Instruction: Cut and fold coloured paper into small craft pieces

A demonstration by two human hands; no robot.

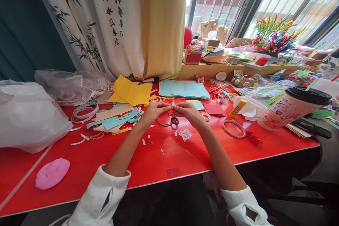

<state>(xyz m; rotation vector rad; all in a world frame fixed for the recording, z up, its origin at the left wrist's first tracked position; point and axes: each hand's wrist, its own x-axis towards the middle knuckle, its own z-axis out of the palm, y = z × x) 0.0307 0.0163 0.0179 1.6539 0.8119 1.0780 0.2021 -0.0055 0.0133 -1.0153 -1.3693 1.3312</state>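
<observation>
My left hand [156, 112] and my right hand [188, 112] meet above the middle of the red table. Thumb and fingers are pinched on both, fingertips touching or nearly so. Whatever they hold between the tips is too small to make out, and the fingers partly hide it. Just below them lie a pale ring [162, 123] and black-handled scissors [174, 121]. A small heap of clear, whitish bits [185, 134] sits nearer to me, with scattered white paper scraps [143, 142] to its left. A roll of tape [206, 116] is beside my right wrist.
Left are a white plastic bag [29, 113], cut paper strips [113, 120], coiled white bands [84, 112] and a pink lump [53, 173]. Yellow paper [132, 90] and light-blue sheets [184, 89] lie behind. Right are a glue stick [237, 108], another ring [234, 129] and a tilted drink cup [288, 109].
</observation>
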